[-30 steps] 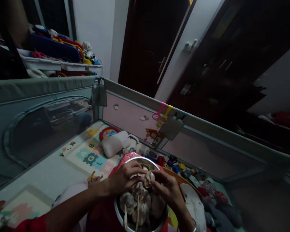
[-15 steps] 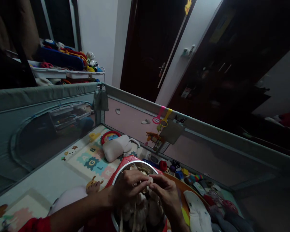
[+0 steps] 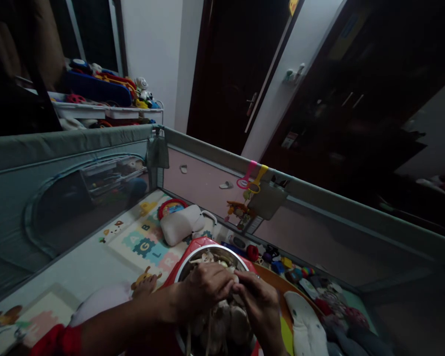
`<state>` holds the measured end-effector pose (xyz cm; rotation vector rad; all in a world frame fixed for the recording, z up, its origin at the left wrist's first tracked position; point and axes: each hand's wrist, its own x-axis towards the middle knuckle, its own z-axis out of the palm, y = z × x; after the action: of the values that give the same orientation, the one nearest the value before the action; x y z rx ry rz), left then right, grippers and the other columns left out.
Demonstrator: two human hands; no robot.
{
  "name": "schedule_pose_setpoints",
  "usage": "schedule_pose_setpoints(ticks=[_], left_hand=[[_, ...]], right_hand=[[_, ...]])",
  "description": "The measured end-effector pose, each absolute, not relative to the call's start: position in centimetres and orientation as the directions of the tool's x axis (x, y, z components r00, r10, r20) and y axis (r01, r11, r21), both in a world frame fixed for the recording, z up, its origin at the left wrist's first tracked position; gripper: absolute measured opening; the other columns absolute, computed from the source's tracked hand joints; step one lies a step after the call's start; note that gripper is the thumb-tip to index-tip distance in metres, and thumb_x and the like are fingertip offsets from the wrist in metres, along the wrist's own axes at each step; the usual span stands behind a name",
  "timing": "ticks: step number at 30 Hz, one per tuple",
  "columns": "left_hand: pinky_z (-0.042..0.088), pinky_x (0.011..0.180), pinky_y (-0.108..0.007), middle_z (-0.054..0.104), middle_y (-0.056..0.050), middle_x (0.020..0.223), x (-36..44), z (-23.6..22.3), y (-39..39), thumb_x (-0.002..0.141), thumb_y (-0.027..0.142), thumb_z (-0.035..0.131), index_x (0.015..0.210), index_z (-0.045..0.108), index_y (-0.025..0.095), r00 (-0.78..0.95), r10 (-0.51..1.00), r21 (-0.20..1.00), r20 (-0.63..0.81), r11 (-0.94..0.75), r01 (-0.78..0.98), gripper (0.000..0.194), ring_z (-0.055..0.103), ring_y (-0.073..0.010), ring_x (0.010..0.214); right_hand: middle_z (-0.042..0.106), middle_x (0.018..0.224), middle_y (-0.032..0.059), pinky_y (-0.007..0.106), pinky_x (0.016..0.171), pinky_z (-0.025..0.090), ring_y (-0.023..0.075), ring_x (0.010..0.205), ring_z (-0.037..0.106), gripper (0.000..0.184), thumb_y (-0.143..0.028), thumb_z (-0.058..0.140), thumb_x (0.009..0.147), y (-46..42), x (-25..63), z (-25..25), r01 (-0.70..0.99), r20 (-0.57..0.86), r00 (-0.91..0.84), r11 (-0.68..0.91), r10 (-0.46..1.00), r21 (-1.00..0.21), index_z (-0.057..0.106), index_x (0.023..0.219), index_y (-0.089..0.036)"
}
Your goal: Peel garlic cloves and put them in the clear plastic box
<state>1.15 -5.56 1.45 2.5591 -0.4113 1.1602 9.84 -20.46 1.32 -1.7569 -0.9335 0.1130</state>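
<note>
A metal bowl [image 3: 182, 269] holds several whole garlic bulbs [image 3: 221, 324] with long stalks, plus loose pieces at its far side. Above it, my left hand [image 3: 207, 287] reaches in from the left with fingers curled and pressed together at a pale garlic clove [image 3: 235, 279]. From the right, my right hand [image 3: 260, 296] pinches the same clove between thumb and fingertips. Fingers partly cover the clove, so its skin cannot be made out. Beneath the bowl is a red base [image 3: 200, 242].
A bare foot [image 3: 144, 287] rests on the patterned mat [image 3: 126, 267] at left. Beside the bowl lie an orange round tray [image 3: 272, 277], a white cloth-like item [image 3: 304, 321] and several toys [image 3: 278, 267]. A playpen fence [image 3: 207, 148] surrounds this area.
My left hand's fingers have curled in more and moved slightly right, closer to my right fingertips. The clove is more covered now. The whole view has shifted a little.
</note>
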Motion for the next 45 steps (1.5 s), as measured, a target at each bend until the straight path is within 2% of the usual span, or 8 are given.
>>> schedule_pose_setpoints(ticks=[10, 14, 20, 27, 32, 36, 41, 45], left_hand=[[0.046, 0.056, -0.029, 0.060, -0.003, 0.068, 0.9, 0.8, -5.8, 0.092, 0.007, 0.032, 0.083, 0.048, 0.015, 0.652, -0.196, 0.023, 0.732, -0.950, -0.311, 0.020, 0.060, -0.0171, 0.062], [0.047, 0.057, -0.028, 0.059, -0.002, 0.067, 0.8, 0.9, -5.7, 0.094, 0.011, 0.030, 0.082, 0.048, 0.016, 0.625, -0.084, 0.162, 0.776, -0.931, -0.326, 0.022, 0.060, -0.0162, 0.061], [0.047, 0.057, -0.026, 0.058, -0.002, 0.066, 1.1, 0.3, -5.3, 0.094, 0.017, 0.030, 0.076, 0.047, 0.019, 0.696, 0.132, 0.404, 0.706, -0.882, -0.242, 0.025, 0.059, -0.0153, 0.060], [0.048, 0.059, -0.029, 0.058, -0.004, 0.069, 2.5, -2.6, -4.7, 0.088, 0.012, 0.034, 0.075, 0.049, 0.018, 0.769, 0.187, 0.357, 0.611, -0.932, -0.056, 0.021, 0.059, -0.0183, 0.063], [0.049, 0.065, -0.033, 0.061, -0.006, 0.072, 2.5, -3.2, -3.4, 0.083, 0.007, 0.046, 0.072, 0.054, 0.015, 0.890, 0.122, 0.255, 0.439, -0.967, 0.007, 0.016, 0.058, -0.0212, 0.070], [0.049, 0.073, -0.033, 0.065, -0.005, 0.081, 2.2, -2.9, -2.7, 0.083, 0.011, 0.051, 0.080, 0.061, 0.016, 0.936, 0.011, 0.287, 0.351, -0.953, -0.096, 0.012, 0.059, -0.0213, 0.079], [0.049, 0.080, -0.033, 0.068, -0.008, 0.092, 1.6, -1.2, -2.9, 0.085, 0.013, 0.049, 0.097, 0.063, 0.015, 0.853, -0.005, 0.451, 0.522, -0.847, -0.281, 0.019, 0.060, -0.0208, 0.089], [0.049, 0.074, -0.029, 0.069, -0.007, 0.083, 0.7, 0.8, -3.9, 0.087, 0.017, 0.052, 0.093, 0.065, 0.015, 0.791, 0.074, 0.596, 0.608, -0.700, -0.392, 0.015, 0.062, -0.0180, 0.080]], right_hand=[[0.076, 0.080, 0.0053, 0.036, 0.072, 0.056, 0.0253, 0.073, 0.070, 0.011, -0.028, 0.068, 0.072, -20.0, 9.0, 1.6, 0.445, 0.267, 0.730, -0.141, 0.629, -0.884, 0.075, 0.081, -0.025], [0.076, 0.082, 0.0054, 0.036, 0.075, 0.056, 0.0257, 0.075, 0.070, 0.013, -0.030, 0.069, 0.072, -19.7, 8.5, 2.7, 0.366, 0.208, 0.715, -0.103, 0.668, -0.925, 0.075, 0.083, -0.025], [0.075, 0.092, 0.0080, 0.039, 0.076, 0.055, 0.0271, 0.082, 0.069, 0.024, -0.038, 0.072, 0.071, -19.6, 8.4, 2.3, 0.028, 0.006, 0.729, -0.020, 0.684, -0.999, 0.074, 0.089, -0.022], [0.073, 0.082, 0.0088, 0.036, 0.071, 0.054, 0.0239, 0.077, 0.069, 0.027, -0.039, 0.072, 0.072, -19.8, 8.9, 1.1, -0.242, -0.109, 0.740, 0.111, 0.664, -0.964, 0.069, 0.090, -0.019], [0.073, 0.084, 0.0087, 0.036, 0.075, 0.054, 0.0222, 0.077, 0.069, 0.029, -0.038, 0.074, 0.071, -20.4, 9.7, 1.5, -0.202, -0.084, 0.806, 0.139, 0.586, -0.969, 0.067, 0.091, -0.017], [0.072, 0.084, 0.0069, 0.033, 0.073, 0.054, 0.0217, 0.078, 0.069, 0.029, -0.037, 0.076, 0.067, -20.2, 9.7, 1.6, -0.191, -0.083, 0.799, 0.120, 0.595, -0.974, 0.065, 0.087, -0.018], [0.070, 0.073, 0.0023, 0.027, 0.063, 0.052, 0.0183, 0.068, 0.068, 0.027, -0.038, 0.074, 0.070, -20.1, 9.4, 1.1, -0.171, -0.073, 0.780, 0.100, 0.621, -0.980, 0.061, 0.085, -0.019], [0.071, 0.075, 0.0036, 0.029, 0.063, 0.053, 0.0203, 0.069, 0.067, 0.023, -0.036, 0.075, 0.068, -19.9, 9.2, 0.8, -0.083, 0.008, 0.772, 0.113, 0.636, -0.990, 0.064, 0.079, -0.020]])
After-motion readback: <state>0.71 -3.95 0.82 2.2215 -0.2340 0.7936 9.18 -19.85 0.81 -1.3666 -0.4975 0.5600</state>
